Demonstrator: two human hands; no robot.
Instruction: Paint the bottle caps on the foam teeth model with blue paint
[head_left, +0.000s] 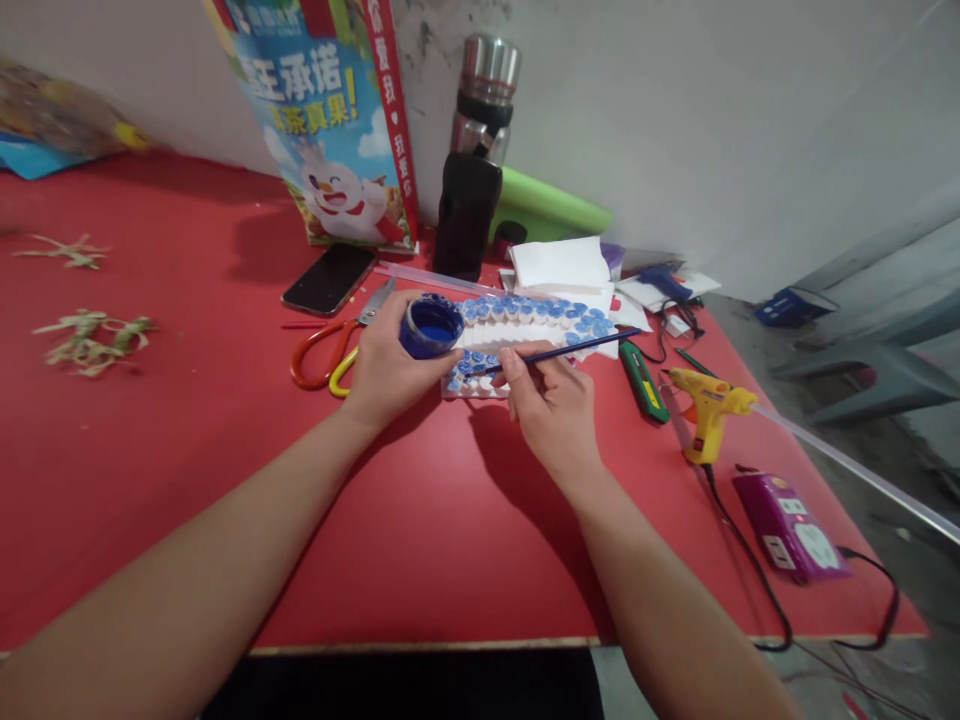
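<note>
My left hand [390,365] is wrapped round a small jar of blue paint [431,328], tilted so its opening faces me. Between the fingers of my right hand [551,405] is a thin dark paintbrush [577,348], its tip pointing left. That tip is at a white craft piece [510,335] made of many small round parts, several of them with blue tops and others still white. Part of the piece's near side is hidden behind my right fingers. Scissors [322,355] with orange and yellow handles lie just left of my left hand.
A phone [328,279], a printed bag [337,130], a black bottle-like object [466,215] and a steel flask [486,95] are behind. To the right are a green utility knife [643,382], yellow glue gun [709,405] and purple power strip [791,525]. Woven straw pieces [97,340] lie left.
</note>
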